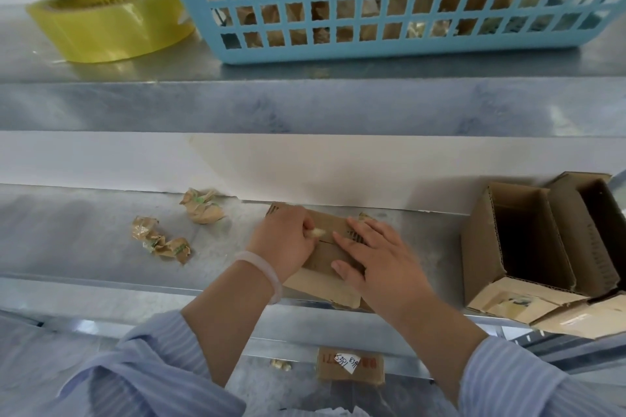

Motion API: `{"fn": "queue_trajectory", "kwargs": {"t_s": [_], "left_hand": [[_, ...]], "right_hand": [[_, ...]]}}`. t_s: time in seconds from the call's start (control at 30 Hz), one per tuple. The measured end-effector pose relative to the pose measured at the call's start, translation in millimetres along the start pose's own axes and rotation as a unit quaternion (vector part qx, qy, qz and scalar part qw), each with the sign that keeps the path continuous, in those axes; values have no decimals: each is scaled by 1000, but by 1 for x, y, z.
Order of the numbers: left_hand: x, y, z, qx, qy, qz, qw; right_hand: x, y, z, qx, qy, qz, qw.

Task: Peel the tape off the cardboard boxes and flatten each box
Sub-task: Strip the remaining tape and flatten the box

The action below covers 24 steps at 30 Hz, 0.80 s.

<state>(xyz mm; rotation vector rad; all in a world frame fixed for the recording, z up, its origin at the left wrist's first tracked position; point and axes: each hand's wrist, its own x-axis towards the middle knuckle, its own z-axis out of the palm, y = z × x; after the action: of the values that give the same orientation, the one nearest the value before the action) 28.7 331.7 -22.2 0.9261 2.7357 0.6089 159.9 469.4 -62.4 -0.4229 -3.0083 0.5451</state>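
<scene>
Cardboard box [320, 281] under flat right hand [382, 264], left hand [284, 240] apparently pinching tape [318, 232]

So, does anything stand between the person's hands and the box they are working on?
Nothing visible does. Both hands are on the cardboard box: the left hand seems to pinch tape at its seam, the right hand presses flat on top.

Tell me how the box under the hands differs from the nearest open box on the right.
The box under the hands lies closed, flaps meeting at a seam; the open box gapes, showing a dark hollow. The left hand pinches tape on the box under the hands while the right hand presses flat on it; nothing touches the open box. Both are brown corrugated cardboard on one metal shelf.
</scene>
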Motion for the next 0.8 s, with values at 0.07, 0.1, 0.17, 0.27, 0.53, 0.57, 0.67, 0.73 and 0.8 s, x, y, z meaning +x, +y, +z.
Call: {"fn": "queue_trajectory", "kwargs": {"t_s": [0.07,0.1,0.17,0.27,0.53,0.57,0.67,0.73,0.8], "left_hand": [[2,-3,-4,-45,8,-32,998],[2,-7,-7,-76,28,-54,995],[1,-17,-11,-122,91,-80,985],[-2,-30,-10,-30,146,-7,989],[-2,-33,-17,157,26,140,977],[-4,-33,-18,176,13,145,973],[-12,-34,-15,207,-19,131,969],[-15,-35,-15,149,-31,101,983],[-12,-36,-18,59,-22,64,996]], "right_hand": [[0,1,0,4,-1,1,1000],[0,0,-1,6,0,2,1000],[0,0,-1,7,1,3,1000],[0,0,-1,6,-2,1,1000],[0,-3,-1,-26,-6,4,1000],[0,-3,-1,-28,-6,5,1000],[0,-4,-1,-26,-7,8,1000],[1,-5,-2,-25,-10,6,1000],[0,-6,-2,-24,-10,3,1000]]}}
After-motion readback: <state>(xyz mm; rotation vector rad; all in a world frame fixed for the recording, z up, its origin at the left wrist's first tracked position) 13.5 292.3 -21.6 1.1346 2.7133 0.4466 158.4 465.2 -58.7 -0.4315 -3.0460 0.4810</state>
